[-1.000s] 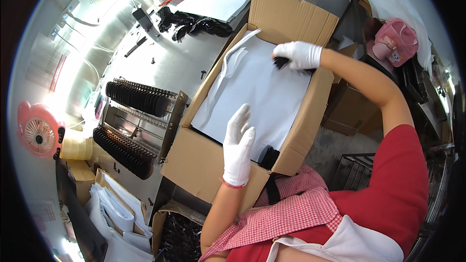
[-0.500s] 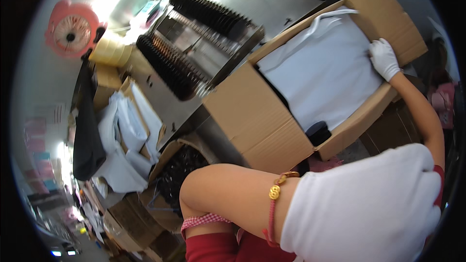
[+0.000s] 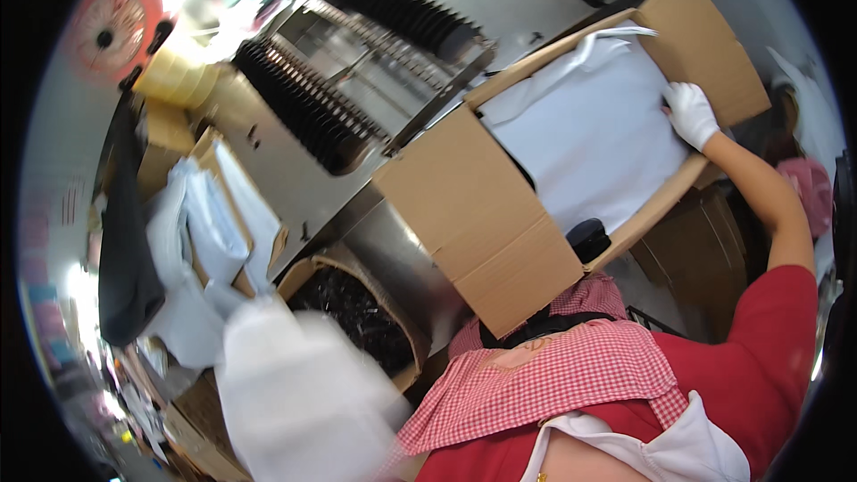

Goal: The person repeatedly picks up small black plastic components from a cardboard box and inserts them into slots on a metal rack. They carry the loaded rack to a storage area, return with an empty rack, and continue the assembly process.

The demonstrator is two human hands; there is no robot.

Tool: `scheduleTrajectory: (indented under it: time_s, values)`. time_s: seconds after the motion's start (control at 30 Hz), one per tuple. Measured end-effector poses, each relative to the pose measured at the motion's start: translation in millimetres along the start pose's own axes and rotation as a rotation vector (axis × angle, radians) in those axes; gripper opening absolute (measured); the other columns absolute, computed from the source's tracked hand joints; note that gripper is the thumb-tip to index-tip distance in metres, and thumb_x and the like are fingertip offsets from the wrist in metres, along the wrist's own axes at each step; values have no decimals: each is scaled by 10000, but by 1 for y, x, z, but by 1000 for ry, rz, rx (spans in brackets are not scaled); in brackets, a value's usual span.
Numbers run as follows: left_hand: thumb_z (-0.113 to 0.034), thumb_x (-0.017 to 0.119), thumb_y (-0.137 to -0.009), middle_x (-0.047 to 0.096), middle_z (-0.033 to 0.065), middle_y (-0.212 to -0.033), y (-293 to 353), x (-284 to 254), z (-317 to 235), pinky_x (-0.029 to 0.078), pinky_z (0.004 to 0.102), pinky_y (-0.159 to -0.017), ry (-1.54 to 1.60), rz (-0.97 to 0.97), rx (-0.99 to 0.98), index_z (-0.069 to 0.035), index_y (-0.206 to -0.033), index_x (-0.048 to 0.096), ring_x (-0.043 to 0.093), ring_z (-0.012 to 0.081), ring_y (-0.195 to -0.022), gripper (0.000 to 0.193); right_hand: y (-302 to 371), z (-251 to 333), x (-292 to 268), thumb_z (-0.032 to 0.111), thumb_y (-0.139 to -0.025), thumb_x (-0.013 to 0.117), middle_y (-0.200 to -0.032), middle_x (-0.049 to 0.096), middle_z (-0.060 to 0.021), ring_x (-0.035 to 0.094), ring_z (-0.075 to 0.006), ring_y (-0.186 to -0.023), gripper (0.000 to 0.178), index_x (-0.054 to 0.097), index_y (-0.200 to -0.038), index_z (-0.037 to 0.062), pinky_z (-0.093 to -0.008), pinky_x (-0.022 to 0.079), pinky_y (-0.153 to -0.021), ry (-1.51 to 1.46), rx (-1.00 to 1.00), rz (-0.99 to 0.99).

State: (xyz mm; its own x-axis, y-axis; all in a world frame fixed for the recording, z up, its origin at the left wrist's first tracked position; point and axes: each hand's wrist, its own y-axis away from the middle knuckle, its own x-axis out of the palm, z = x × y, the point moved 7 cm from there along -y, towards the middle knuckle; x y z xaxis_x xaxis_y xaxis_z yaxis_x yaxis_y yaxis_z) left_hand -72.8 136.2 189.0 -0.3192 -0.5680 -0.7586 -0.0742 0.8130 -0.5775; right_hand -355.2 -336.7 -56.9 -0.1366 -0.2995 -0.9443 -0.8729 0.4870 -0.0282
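An open cardboard box (image 3: 486, 219) with its flaps folded out holds white sheets (image 3: 589, 134), which look like foam or paper. At the box's right side, my white-gloved right hand (image 3: 692, 116) rests with curled fingers against the sheets' edge and the rim; what it grips, if anything, is hidden. A dark round part (image 3: 588, 239) shows beside the sheets at the box's near corner. My left hand (image 3: 303, 384), also in a white glove, is raised close in front of me at lower left. Motion smears its fingers. Behind it stands a carton of shiny black pieces (image 3: 353, 317).
On the metal table, a steel rack (image 3: 357, 71) carries two rows of black ribbed parts. White sheets in a carton (image 3: 210, 223) stand at left, near yellow tape rolls (image 3: 174, 76) and a pink fan (image 3: 112, 31). Another brown carton (image 3: 696, 245) sits below the box.
My left hand has swung from the lower right across my body to the lower left. My right hand stays at the box's edge. The view has shifted slightly.
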Motion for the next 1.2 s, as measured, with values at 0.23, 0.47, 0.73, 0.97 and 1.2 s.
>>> scheduleTrajectory:
  time_s: [0.23, 0.47, 0.73, 0.97, 1.2]
  values:
    - [-228, 742, -884, 489, 178, -1426, 67, 104, 217, 345, 369, -1114, 5, 62, -834, 16, -1461, 381, 487, 267, -1261, 723, -29, 81, -97, 108, -709, 698, -876, 646, -120, 654, -325, -851, 219, 652, -917, 62, -433, 534, -780, -304, -235, -290]
    - [-186, 825, -799, 625, 139, -1171, 33, 151, 257, 483, 311, -952, 158, 184, -877, 67, -1279, 493, 601, 192, -1037, 636, -98, 272, -163, 205, -746, 774, -1282, 571, -122, 552, -293, -1198, 546, 584, -1225, 24, -409, 465, -999, -893, -659, -570]
    - [-454, 781, -763, 648, 319, -1036, -14, 161, 217, 520, 403, -875, -42, 435, -829, 139, -1152, 497, 660, 402, -1010, 764, -151, 318, -142, 233, -759, 702, -584, 572, -57, 601, -259, -647, 220, 563, -618, 136, -365, 498, -775, -808, -564, -762]
    - [-104, 662, -831, 534, 177, -806, 2, 181, 196, 564, 336, -648, 345, 347, -1499, 59, -1106, 499, 614, 242, -596, 359, -151, 321, -141, 148, -741, 684, -597, 576, -50, 595, -259, -640, 116, 611, -651, 134, -350, 495, -838, -944, -623, -786]
    - [-178, 494, -898, 681, 312, -980, -11, 145, 206, 521, 536, -835, -642, 756, -854, 1, -1151, 477, 670, 473, -919, 311, -156, 317, -143, 171, -721, 749, -776, 671, -76, 648, -279, -824, 136, 676, -804, 92, -401, 484, -929, -1023, -581, -627]
